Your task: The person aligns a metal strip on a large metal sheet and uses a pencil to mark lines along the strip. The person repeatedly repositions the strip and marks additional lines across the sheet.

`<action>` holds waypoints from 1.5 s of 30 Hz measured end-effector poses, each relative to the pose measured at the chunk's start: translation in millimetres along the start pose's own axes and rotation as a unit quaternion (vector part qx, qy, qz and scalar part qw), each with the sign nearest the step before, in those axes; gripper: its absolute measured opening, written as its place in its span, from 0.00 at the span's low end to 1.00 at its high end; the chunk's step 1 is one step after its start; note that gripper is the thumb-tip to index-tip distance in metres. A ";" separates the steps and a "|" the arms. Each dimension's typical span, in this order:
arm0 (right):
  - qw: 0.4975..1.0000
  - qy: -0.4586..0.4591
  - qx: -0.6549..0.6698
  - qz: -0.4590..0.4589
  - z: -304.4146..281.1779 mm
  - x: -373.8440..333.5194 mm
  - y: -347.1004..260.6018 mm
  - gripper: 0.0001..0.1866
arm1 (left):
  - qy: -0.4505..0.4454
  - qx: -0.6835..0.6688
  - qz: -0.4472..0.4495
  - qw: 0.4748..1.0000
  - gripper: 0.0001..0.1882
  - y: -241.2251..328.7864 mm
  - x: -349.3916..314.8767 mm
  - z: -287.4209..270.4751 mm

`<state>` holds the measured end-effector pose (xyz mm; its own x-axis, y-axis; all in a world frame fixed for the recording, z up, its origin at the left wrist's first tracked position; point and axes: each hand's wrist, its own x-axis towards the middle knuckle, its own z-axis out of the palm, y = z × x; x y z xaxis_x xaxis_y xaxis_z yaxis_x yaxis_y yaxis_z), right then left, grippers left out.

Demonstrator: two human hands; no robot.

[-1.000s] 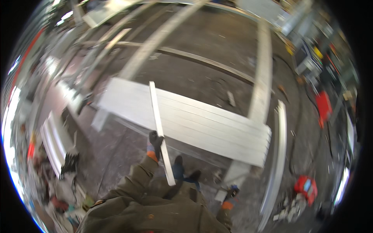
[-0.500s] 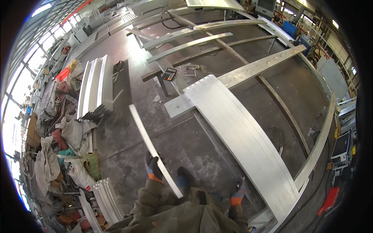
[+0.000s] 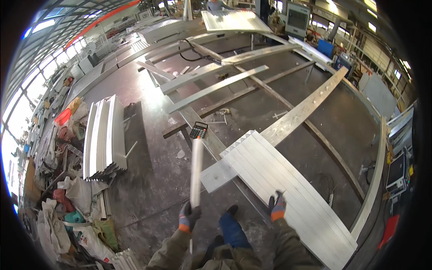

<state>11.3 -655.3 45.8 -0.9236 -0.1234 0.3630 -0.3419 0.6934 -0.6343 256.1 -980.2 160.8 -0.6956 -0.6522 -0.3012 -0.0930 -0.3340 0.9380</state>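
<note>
The left hand (image 3: pixel 190 217) has its fingers closed around the bar (image 3: pixel 196 171), which extends from them forward, toward the left edge of the frame (image 3: pixel 307 104), where a calculator (image 3: pixel 198 130) lies. The right hand (image 3: pixel 277 205) is at the near edge of the strips (image 3: pixel 292 193), which lie across the frame. Its fingers are somewhat apart; whether they touch the strips, I cannot tell.

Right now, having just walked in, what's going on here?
A person's left hand grips a long pale strip. The right hand looks empty, at the near edge of the pale slats lying side by side on a wide beam; I can't tell whether it touches them. Beyond the strip's far end lies a calculator.
</note>
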 end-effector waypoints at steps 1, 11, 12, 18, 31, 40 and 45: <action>1.000 0.005 -0.030 -0.002 8.3 26.8 10.2 0.20 | -0.025 0.009 -0.024 0.999 0.16 -6.7 21.1 17.9; 0.974 0.009 -0.202 0.102 86.2 203.5 111.5 0.25 | -0.276 0.252 -0.139 0.917 0.22 -70.6 194.2 152.4; 0.974 -0.009 -0.186 0.127 87.1 209.2 121.0 0.25 | -0.277 0.251 -0.163 0.913 0.22 -73.7 201.4 157.1; 0.945 -0.099 -0.268 0.162 90.9 183.0 132.2 0.23 | -0.287 0.255 -0.199 0.901 0.23 -57.8 228.3 176.3; 0.957 -0.026 -0.215 0.196 85.6 190.5 93.7 0.23 | -0.291 0.243 -0.290 0.879 0.22 -15.8 273.9 163.2; 0.956 0.060 -0.137 0.253 119.4 145.4 -76.5 0.23 | -0.254 0.302 -0.198 0.897 0.13 10.1 442.8 181.9; 0.947 0.086 -0.115 0.288 152.4 155.2 -86.6 0.23 | -0.398 0.358 -0.166 0.828 0.19 -30.5 522.1 207.2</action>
<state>-128.8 -842.7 53.0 -0.8968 0.4259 0.1195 0.2756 0.7492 -0.6023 -251.8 -1169.6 10.6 -0.7692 0.1462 -0.6220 -0.5740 0.2696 0.7732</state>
